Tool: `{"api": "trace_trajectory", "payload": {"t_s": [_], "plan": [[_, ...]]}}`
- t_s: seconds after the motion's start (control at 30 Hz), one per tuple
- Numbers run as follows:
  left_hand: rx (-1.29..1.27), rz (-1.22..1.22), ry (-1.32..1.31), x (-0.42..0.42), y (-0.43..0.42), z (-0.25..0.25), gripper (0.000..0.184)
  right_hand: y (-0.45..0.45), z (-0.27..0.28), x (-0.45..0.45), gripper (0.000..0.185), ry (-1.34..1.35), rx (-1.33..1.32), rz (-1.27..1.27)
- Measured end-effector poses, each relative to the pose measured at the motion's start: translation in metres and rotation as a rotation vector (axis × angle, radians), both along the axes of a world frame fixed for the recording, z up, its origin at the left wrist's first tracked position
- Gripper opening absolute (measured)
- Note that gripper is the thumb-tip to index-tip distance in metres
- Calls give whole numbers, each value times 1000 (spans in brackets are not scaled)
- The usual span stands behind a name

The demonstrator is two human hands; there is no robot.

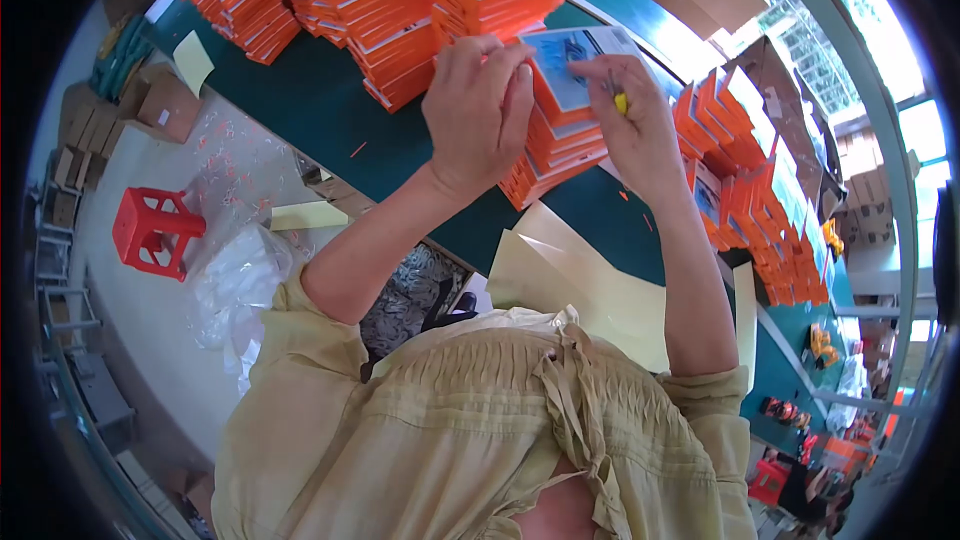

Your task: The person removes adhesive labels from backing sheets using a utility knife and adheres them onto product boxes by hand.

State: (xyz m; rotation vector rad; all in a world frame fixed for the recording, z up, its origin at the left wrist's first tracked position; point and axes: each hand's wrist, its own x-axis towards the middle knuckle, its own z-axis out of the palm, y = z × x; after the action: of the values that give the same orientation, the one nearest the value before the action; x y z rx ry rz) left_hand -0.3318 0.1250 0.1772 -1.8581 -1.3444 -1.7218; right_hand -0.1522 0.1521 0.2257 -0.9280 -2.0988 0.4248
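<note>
Orange stack (553, 148) stands between our hands, seemingly mid-work — our left hand (475, 118) curls beside it, grip unclear; our right hand (632, 120) grasps a yellow item (621, 103) — while neighbouring stacks (390, 40) look finished.

Stacked packs (560, 145) stand on the table (330, 130), a stool (140, 225) on the floor (150, 340) leftward.
</note>
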Motion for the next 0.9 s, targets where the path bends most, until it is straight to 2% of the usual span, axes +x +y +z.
{"api": "trace_trajectory", "payload": {"t_s": [0.13,0.17,0.3,0.37,0.4,0.43,0.53,0.63,0.73,0.83,0.9], "plan": [[-19,70,268,3,1,-6,20,-25,10,17,25,396,-363,-5],[-50,122,313,4,-2,-2,20,-36,13,28,31,397,-437,2],[-138,237,561,1,-5,6,21,-72,-30,92,30,159,-376,-147],[-248,245,602,1,-10,11,20,-95,-58,141,30,-31,-629,-249],[-397,234,571,9,-16,24,36,-107,-72,168,30,-122,-754,-286],[-544,232,540,17,-23,36,53,-119,-90,196,30,-215,-735,-316],[-333,198,652,-17,-1,18,23,-154,-129,272,32,-277,-846,-482],[-361,251,776,-34,6,25,25,-175,-142,322,35,-185,-1148,-570],[-363,266,812,-3,3,40,33,-197,-196,375,35,-296,-716,-587],[-347,298,819,25,-10,53,44,-188,-183,377,28,-165,-928,-648],[-337,396,735,46,-22,45,34,-182,-192,384,26,-215,-942,-638]]}}
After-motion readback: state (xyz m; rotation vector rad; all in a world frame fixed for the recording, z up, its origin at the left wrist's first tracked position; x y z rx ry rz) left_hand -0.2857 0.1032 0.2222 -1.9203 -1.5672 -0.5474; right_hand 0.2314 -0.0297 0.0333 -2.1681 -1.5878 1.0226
